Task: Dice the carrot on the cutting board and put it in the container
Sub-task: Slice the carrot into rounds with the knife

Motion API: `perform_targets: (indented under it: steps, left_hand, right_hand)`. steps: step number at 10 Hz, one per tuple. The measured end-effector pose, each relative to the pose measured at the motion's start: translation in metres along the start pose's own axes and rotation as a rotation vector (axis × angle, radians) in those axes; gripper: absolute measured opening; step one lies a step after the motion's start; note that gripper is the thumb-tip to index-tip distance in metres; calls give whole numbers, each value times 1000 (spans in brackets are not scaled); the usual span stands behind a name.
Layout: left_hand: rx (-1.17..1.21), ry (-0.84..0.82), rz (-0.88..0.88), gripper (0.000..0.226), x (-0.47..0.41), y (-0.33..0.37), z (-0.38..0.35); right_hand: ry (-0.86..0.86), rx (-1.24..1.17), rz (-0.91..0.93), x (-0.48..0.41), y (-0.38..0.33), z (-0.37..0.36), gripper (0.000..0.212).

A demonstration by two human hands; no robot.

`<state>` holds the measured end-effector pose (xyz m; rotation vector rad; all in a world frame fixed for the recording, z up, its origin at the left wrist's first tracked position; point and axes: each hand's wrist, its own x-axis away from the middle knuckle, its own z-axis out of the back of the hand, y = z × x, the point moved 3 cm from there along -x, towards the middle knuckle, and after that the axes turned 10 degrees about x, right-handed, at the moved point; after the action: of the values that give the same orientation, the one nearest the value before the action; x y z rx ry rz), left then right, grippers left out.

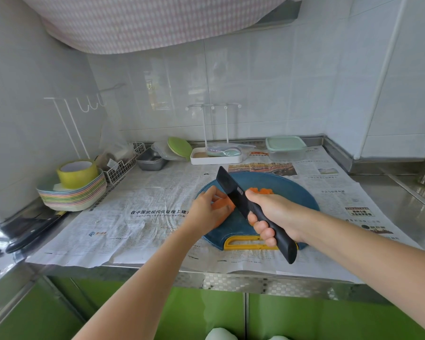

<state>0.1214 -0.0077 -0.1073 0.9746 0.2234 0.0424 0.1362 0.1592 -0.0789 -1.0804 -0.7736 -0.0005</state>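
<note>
A round blue cutting board (pixel 290 190) with a yellow handle lies on newspaper in the middle of the counter. My left hand (pixel 207 209) holds an orange carrot piece (pixel 222 204) down on the board's left part. My right hand (pixel 271 214) grips the handle of a black knife (pixel 231 190). Its blade slants up and to the left, right beside the carrot piece. Cut carrot bits (pixel 263 191) lie on the board behind my right thumb. A clear container (pixel 286 148) with a pale green lid stands at the back right, against the wall.
A stack of pastel plates (pixel 71 195) with a roll of yellow tape on top stands at the left. A wire basket (pixel 123 165), grey trays (pixel 150 159) and a white rack tray (pixel 216 155) line the back. Black scissors (pixel 32 233) lie at the front left.
</note>
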Motion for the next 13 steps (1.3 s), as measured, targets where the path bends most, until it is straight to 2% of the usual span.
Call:
perform_targets:
  steps: [5,13]
  left_hand:
    - [72,125,28,20,1,-10,-3]
    - [19,111,63,21,-2,-7,0]
  right_hand:
    - [-10,61,-11,1,-7,3,56]
    - [-43,153,-32,3,-14,-1,56]
